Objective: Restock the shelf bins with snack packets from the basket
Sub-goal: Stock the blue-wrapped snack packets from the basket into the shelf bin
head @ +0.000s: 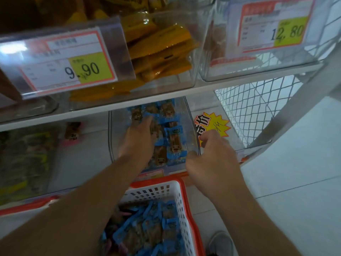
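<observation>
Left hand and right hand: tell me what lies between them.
Head view: blue snack packets in the clear bin lie between the left hand and right hand.

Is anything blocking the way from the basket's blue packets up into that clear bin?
Nothing visible: the clear plastic bin is open-topped above the white basket. The left hand already lies in it; the right hand grips its rim.

The basket [181, 204] sits in front of and below the lower shelf, packets [147, 230] inside it. Directly behind it stands a clear bin [191, 130] holding more packets [171, 130]. The left hand [142, 137] lies inside that bin on the packets; the right hand [212, 156] is at its front right corner. Above, on the upper shelf [221, 84], stand two more bins side by side.
</observation>
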### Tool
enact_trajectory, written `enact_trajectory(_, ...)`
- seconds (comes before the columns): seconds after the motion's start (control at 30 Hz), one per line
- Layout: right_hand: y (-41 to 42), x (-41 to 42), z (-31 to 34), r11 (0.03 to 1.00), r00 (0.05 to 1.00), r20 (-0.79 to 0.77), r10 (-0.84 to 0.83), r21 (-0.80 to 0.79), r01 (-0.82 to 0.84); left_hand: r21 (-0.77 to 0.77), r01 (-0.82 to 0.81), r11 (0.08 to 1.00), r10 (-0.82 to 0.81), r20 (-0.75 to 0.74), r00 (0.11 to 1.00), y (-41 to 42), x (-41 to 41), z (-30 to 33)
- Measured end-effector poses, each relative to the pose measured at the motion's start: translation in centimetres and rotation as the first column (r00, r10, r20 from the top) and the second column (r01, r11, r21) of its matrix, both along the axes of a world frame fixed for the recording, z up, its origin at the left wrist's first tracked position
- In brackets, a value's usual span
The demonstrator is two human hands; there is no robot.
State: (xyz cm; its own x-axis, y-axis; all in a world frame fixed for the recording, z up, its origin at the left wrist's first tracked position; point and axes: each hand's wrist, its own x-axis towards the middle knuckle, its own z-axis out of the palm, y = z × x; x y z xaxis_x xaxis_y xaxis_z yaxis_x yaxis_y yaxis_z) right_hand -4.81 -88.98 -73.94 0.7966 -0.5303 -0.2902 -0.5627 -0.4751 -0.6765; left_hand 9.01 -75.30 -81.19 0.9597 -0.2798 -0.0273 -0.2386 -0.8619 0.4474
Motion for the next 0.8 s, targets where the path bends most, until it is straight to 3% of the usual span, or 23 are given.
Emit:
enact_trajectory(0.17,0.1,-0.1,0.1,1.0,1.0,-0.008,-0.003,-0.008,0.003,0.344,0.002,0.939,-0.014,0.031,0.999,-0.2,0.1,0.0)
enact_trajectory(0.4,0.5,-0.2,0.2,1.0,1.0,-0.002,0.004,-0.013,-0.004,0.398,0.064,0.915,-0.091,0.051,0.995,-0.6,0.4,0.0)
enact_trajectory(0.57,0.4,-0.1,-0.1,1.0,1.0,0.006,0.001,-0.023,-0.001,0.262,0.102,0.96,-0.12,0.053,0.991,-0.2,-0.2,1.0)
enact_trajectory(0.67,0.5,-0.1,0.0,0.999,0.999,0.031,-0.024,-0.047,0.026,0.077,0.167,0.983,-0.172,0.066,0.983,1.1,-2.0,2.8)
enact_trajectory(0.8,1.6,-0.9,1.3,0.985,0.982,0.185,-0.02,-0.166,0.051,-0.129,0.237,0.963,-0.219,0.137,0.966,5.9,-7.2,6.9)
